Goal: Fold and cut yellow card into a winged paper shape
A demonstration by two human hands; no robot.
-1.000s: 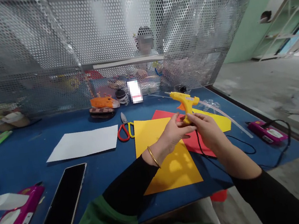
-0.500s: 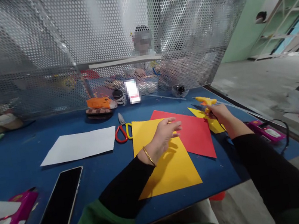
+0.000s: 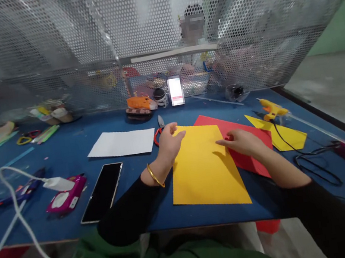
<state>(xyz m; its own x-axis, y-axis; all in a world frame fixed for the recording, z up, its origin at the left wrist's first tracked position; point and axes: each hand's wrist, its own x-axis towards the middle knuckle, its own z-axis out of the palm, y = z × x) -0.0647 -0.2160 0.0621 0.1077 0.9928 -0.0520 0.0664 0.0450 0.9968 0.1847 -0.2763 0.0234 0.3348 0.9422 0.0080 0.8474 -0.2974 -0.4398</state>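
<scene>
A large yellow sheet of paper [image 3: 205, 167] lies in front of me on the blue table, its right side overlapping a red sheet [image 3: 255, 156]. My left hand [image 3: 169, 146], a gold bangle at the wrist, is at the yellow sheet's upper left edge, thumb and fingers apart. Over the right edge of that sheet, partly above the red one, is my right hand [image 3: 242, 142] with thumb and fingers apart; I see nothing in it. Scissors [image 3: 157, 136] with a red handle are partly hidden behind my left hand. A yellow glue gun [image 3: 272, 109] rests at the right, by a smaller yellow piece [image 3: 287, 137].
White paper [image 3: 122, 143] and a phone [image 3: 104, 192] lie left. Pink power strips [image 3: 67, 196] with cables are on both sides. An orange pouch [image 3: 138, 103] and a lit phone [image 3: 175, 90] stand at the back, before a perforated screen [image 3: 150, 32]; a person sits behind it.
My right hand has let go of the glue gun, now on the table, and moved left to the yellow sheet. My left hand has shifted to the sheet's left edge. The view has turned left.
</scene>
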